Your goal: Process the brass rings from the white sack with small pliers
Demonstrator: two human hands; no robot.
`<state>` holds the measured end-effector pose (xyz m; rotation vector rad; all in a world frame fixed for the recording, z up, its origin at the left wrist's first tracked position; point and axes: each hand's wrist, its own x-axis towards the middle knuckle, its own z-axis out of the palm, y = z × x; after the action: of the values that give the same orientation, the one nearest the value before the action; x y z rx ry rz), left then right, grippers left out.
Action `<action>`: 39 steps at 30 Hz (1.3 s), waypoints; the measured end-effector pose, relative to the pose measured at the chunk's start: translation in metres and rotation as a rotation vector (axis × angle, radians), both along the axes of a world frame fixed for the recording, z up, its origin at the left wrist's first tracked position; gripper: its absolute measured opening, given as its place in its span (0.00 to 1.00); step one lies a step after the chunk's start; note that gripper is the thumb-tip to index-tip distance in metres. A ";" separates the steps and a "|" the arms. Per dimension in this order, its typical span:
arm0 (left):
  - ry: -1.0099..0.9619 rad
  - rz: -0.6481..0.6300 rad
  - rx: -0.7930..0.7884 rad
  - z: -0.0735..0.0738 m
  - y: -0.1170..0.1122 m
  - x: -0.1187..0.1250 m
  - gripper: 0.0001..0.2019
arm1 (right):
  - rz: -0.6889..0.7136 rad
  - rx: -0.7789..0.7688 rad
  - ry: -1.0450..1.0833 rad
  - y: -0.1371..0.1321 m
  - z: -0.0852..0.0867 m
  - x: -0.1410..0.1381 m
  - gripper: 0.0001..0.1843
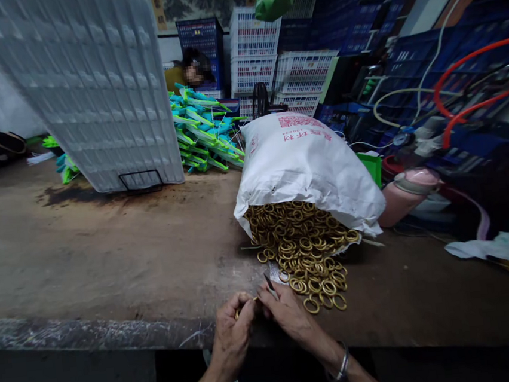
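Just above the front edge of the brown, worn wooden tabletop (pixel 108 259), a small brass-coloured metal ring (pixel 236 314) is pinched between the thumb and curled fingers of the left hand (pixel 234 322). In the right hand (pixel 285 309), set close beside it, a thin dark pointed blade (pixel 269 283) is clamped, its tip directed toward the far edge; whether the two hands touch cannot be told. The work seems to be carried out ring by ring, and a single ring appears to be in hand, though its exact condition is hidden by the fingers. Much seems to be left: a loose heap of brass-coloured rings (pixel 309 267) is spread toward the front edge, right of the hands, and many more are seen packed in the mouth of the white woven sack with red print (pixel 301 162), which is laid farther back. No separate finished pile can be made out, so what is done cannot be judged. Toward the far edge, left of the sack, bright green and teal plastic pieces (pixel 206 129) are heaped behind an upright pale ribbed panel (pixel 105 97).
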<state>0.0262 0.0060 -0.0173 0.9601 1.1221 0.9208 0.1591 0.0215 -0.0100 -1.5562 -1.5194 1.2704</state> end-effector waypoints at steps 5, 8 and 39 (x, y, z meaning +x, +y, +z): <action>-0.235 -0.085 -0.236 -0.001 0.001 -0.001 0.16 | -0.032 0.069 -0.018 0.001 0.005 -0.001 0.14; -0.320 -0.111 -0.253 0.001 0.001 -0.002 0.15 | -0.027 0.058 0.010 0.001 0.007 -0.001 0.13; -0.069 -0.075 0.016 0.000 -0.001 -0.008 0.17 | 0.283 0.216 -0.671 -0.010 0.009 0.000 0.20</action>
<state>0.0182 0.0046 -0.0177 0.9695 1.0154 0.8969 0.1594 0.0118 -0.0014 -1.7574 -2.2726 0.6983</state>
